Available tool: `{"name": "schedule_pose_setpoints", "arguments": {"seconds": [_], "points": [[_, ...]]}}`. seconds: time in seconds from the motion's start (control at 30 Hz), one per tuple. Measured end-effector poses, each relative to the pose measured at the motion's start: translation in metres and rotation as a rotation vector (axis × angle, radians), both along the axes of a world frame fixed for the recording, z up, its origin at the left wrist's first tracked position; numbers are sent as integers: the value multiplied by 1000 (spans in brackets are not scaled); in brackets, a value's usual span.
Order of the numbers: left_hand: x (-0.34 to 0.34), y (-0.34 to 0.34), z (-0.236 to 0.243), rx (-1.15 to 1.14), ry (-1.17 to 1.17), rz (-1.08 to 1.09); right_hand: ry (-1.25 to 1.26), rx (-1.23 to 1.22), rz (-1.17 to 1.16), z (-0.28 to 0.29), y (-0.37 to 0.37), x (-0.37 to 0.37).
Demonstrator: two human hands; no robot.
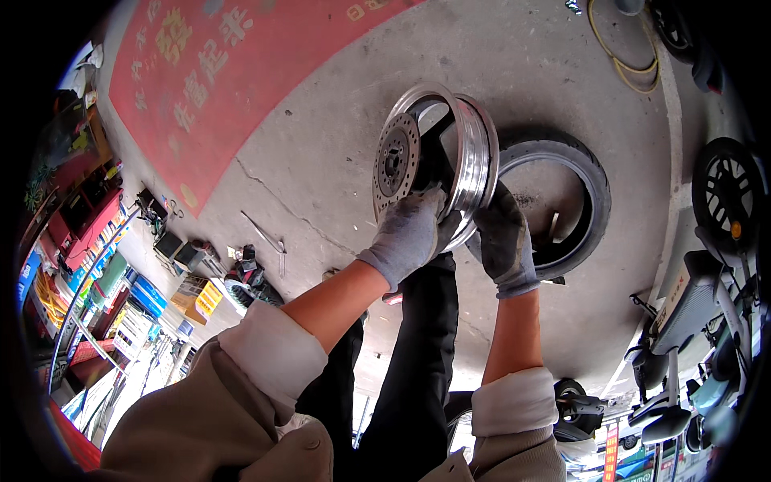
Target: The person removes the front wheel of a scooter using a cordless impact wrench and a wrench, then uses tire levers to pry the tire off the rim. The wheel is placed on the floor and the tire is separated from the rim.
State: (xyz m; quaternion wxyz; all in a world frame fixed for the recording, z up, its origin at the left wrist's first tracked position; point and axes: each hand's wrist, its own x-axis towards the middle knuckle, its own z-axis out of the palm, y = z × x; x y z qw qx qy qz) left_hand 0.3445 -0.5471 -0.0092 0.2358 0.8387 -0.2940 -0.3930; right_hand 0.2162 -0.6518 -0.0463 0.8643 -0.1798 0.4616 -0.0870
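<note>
Between my gloved hands I hold up a silver metal wheel rim (475, 153), tilted on edge, with a drilled brake disc (397, 157) on its left face. My left hand (408, 230), in a grey glove, closes round the rim's lower left edge below the disc; part of its fingers is hidden behind the metal. My right hand (506, 241), in a darker grey glove, grips the lower right edge. Just beyond it, a black rubber tire (596, 189) lies flat on the floor, partly covered by the rim and that hand.
A red mat (265, 56) with lettering covers the floor at far left. Tools and a long bar (261, 233) lie left of my legs. A yellow hose (622, 68) curls at the far right. Parked scooters (683, 313) line the right side; shelves of goods (88, 265) stand left.
</note>
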Motion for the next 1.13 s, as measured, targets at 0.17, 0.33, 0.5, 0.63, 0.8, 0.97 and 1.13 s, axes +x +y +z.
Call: {"name": "schedule_pose_setpoints", "arguments": {"seconds": [0.17, 0.33, 0.5, 0.63, 0.8, 0.97, 1.13], "points": [[-19, -29, -4, 170, 284, -49, 244, -503, 360, -17, -6, -44], [10, 34, 15, 139, 648, 97, 474, -310, 320, -72, -16, -74], [53, 175, 26, 337, 841, 1073, 428, -193, 181, -92, -13, -84], [71, 276, 38, 616, 520, 613, 352, -393, 203, -132, 11, -140], [64, 251, 60, 685, 755, 806, 583, -191, 249, -118, 48, -176], [16, 262, 101, 486, 459, 477, 857, -333, 1105, -55, 118, -257], [-43, 384, 171, 740, 242, 511, 987, -275, 1416, 20, 119, -437]]}}
